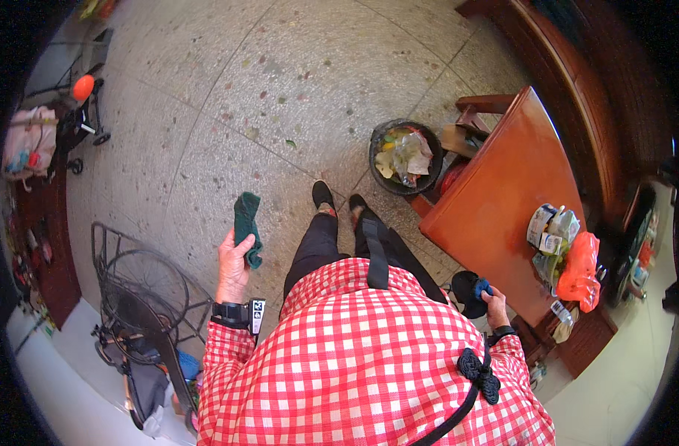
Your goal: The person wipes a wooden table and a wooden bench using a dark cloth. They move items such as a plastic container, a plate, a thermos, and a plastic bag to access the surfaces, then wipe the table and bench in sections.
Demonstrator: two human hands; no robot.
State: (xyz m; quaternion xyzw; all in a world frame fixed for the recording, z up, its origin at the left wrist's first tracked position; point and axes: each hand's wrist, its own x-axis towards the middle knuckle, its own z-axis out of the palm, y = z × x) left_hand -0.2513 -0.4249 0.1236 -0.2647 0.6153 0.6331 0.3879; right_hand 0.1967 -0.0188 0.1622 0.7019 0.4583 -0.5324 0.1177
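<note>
My left hand (pixel 235 266) grips a folded dark green cloth (pixel 247 220) between thumb and fingers, held out over the floor on the left. It hangs well apart from the table. On the right, my right hand (pixel 495 308) is closed around a black item with a blue part (pixel 468 294), seemingly soft; its exact kind cannot be told. That hand is beside the near edge of a reddish-brown wooden table (pixel 484 223). My body in a red and white checked top lies between the two hands.
Left of my feet is speckled stone floor (pixel 261 111). A black bin (pixel 374 167) full of waste stands by the table. On the table lie an orange plastic bag (pixel 579 273) and packages. At left are a metal-framed wheeled thing (pixel 144 251) and a stroller (pixel 83 128).
</note>
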